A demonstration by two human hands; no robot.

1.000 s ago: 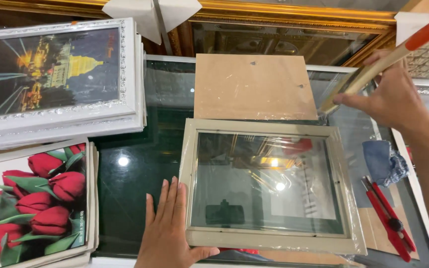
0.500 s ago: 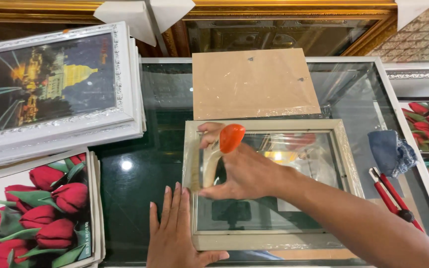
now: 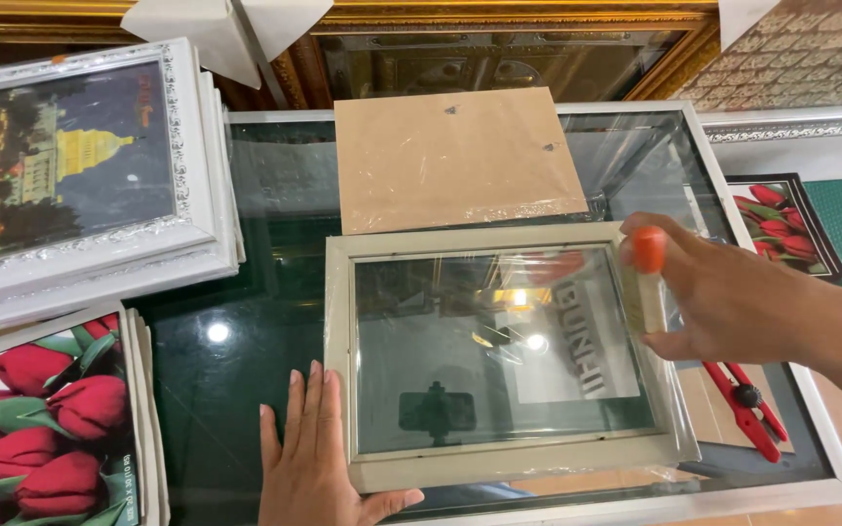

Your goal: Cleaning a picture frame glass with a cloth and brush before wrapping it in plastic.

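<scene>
gripping an orange-capped tube (image 3: 647, 276), right hand (image 3: 733, 302); left hand (image 3: 319, 458) flat, open, against the frame (image 3: 499, 458)

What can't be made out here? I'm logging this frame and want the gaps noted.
Head view only:
- Tool in the right hand: only its orange top shows, the fingers cover the rest.
- Red pliers: upper part behind the right hand.
- Tulip picture: cut off by the left and bottom edges.
- Left hand, on the frame: wrist cut off below.
</scene>
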